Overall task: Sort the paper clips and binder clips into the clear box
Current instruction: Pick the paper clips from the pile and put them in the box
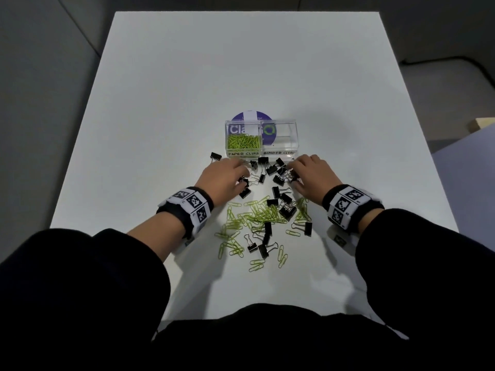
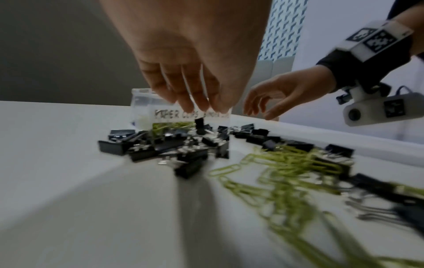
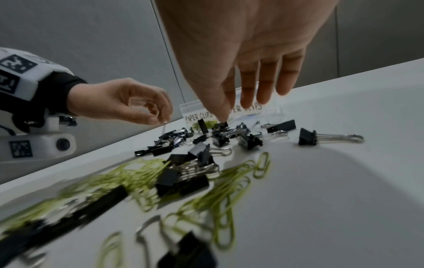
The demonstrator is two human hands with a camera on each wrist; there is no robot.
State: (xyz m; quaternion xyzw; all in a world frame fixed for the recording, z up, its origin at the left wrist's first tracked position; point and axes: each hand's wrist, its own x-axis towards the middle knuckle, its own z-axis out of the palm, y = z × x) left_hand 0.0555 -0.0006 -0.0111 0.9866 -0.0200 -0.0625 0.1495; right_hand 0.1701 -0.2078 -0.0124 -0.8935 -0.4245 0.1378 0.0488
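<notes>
Head view: the clear box (image 1: 278,140) stands mid-surface, its paper-clip half holding green clips, its binder half bare. Black binder clips (image 1: 276,171) and green paper clips (image 1: 257,212) lie loose before it, so most sorting is left. Left wrist view: the left hand (image 2: 190,72) hangs over the binder clips, its grip released. Right wrist view: the right hand (image 3: 247,59) pinches at a binder clip (image 3: 221,125), though I cannot tell if it grasps
</notes>
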